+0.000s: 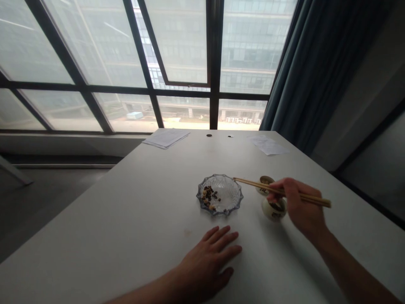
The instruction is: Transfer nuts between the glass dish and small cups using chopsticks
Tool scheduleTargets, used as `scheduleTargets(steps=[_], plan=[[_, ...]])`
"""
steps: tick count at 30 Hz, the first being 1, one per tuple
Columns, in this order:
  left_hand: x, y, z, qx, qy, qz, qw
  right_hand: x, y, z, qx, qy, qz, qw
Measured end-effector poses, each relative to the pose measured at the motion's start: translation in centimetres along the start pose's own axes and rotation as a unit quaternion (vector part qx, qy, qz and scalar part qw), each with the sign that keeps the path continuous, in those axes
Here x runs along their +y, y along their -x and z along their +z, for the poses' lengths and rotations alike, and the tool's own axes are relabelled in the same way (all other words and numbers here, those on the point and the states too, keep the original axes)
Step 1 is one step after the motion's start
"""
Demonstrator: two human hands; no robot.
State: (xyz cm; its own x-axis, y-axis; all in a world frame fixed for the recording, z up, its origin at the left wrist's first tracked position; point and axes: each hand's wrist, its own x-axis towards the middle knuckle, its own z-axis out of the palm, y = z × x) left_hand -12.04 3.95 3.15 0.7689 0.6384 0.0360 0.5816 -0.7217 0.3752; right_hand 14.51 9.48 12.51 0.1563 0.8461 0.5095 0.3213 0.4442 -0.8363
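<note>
My right hand (299,207) is closed around a pair of wooden chopsticks (257,184), whose tips reach to the right rim of a clear glass dish (230,195). Inside the dish, on its left side, lies a small heap of dark and pale beans or nuts (209,197), too small to name surely. Two small pale cups stand right of the dish: a far cup (262,188), and a near cup (272,212) below my right hand, which partly hides both. My left hand (210,261) lies flat on the table in front of the dish, fingers spread, holding nothing.
The white table (126,211) runs toward a large window. At its far end lie a stack of papers (167,138) on the left and loose sheets (270,145) on the right, with two small round holes between. A dark blue curtain (294,67) hangs at the right.
</note>
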Motion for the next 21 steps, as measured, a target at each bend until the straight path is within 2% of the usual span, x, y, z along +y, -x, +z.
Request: scheduleTargets(steps=[4,7,11,15,21], plan=[[-0.1,-0.1,0.1,-0.002,-0.004,-0.002,1.0,-2.3,-1.9,-3.8,0.136,0.038,-0.021,0.99],[-0.2,-0.1,0.2,-0.001,-0.008,-0.002,1.0,-2.1,-3.0,-6.0,0.183,0.069,-0.007,0.981],[-0.1,0.0,0.0,0.001,-0.009,0.0,1.0,-0.8,-3.9,-7.9,0.177,0.117,0.042,0.976],[-0.1,0.0,-0.2,-0.009,-0.012,-0.004,1.0,-1.2,-4.1,-9.0,0.155,0.149,0.06,0.975],[-0.1,0.0,-0.1,-0.01,-0.012,0.0,1.0,-1.8,-3.6,-9.9,0.069,0.171,0.15,0.971]])
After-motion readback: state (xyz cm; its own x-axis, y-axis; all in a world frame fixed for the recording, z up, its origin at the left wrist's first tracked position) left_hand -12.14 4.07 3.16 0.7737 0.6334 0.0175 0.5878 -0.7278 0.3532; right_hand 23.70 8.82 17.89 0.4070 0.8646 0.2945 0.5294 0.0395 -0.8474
